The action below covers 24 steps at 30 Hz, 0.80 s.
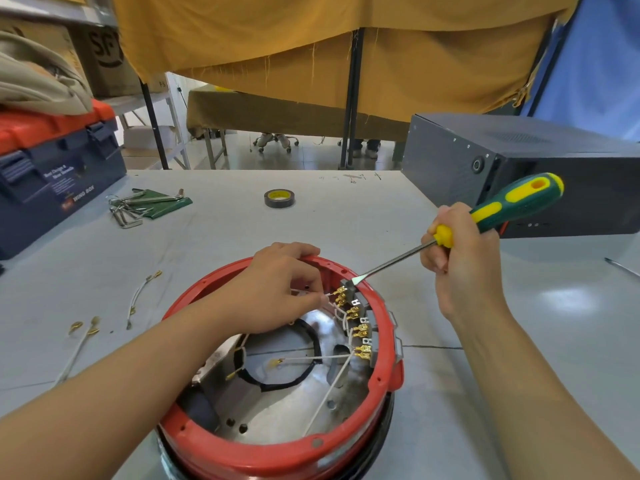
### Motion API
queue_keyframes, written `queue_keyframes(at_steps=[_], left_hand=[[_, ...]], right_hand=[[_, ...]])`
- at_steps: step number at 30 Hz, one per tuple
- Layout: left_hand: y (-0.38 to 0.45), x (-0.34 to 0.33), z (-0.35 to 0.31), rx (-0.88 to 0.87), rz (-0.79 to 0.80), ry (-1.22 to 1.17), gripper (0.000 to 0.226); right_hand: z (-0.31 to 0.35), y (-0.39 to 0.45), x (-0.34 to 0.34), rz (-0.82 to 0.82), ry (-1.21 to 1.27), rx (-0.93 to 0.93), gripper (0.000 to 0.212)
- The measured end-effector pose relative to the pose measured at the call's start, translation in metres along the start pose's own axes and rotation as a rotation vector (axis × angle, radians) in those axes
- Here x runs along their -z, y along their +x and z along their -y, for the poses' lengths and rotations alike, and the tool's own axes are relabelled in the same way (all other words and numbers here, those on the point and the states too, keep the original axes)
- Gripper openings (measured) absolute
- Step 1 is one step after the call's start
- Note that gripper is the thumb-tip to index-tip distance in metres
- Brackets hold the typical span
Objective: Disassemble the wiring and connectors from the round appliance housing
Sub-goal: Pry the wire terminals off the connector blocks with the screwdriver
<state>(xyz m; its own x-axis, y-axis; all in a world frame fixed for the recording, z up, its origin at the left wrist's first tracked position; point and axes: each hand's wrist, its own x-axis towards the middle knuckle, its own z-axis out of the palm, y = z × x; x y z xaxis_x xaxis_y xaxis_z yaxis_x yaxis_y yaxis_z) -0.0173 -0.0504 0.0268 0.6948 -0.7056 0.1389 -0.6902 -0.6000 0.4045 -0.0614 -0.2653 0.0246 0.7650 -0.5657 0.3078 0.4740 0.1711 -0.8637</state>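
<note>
On the grey bench (346,220) sits the red round housing (277,455), left hand (273,289) pinching a white wire (329,294) at its brass connectors (353,313), right hand (460,261) gripping the screwdriver (502,209), tip at the top terminal.

Both forearms bare; left hand (277,289) and right hand (460,261) apparently ungloved.

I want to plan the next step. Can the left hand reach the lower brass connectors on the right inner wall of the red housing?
Probably yes. The left hand already pinches a white wire at the top connector, and the lower brass connectors lie exposed just below it. Only loose white wires cross nearby.
</note>
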Motion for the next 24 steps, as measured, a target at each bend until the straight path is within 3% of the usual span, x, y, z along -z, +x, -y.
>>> queue_keyframes(at_steps=[8, 24], left_hand=[[0.0, -0.001, 0.0, 0.001, 0.0, 0.006, 0.017], [0.0, 0.001, -0.003, 0.014, 0.018, 0.002, 0.016]], right_hand=[[0.006, -0.002, -0.012, 0.012, -0.078, 0.034, 0.025], [-0.001, 0.014, -0.004, -0.016, -0.095, -0.25, 0.037]])
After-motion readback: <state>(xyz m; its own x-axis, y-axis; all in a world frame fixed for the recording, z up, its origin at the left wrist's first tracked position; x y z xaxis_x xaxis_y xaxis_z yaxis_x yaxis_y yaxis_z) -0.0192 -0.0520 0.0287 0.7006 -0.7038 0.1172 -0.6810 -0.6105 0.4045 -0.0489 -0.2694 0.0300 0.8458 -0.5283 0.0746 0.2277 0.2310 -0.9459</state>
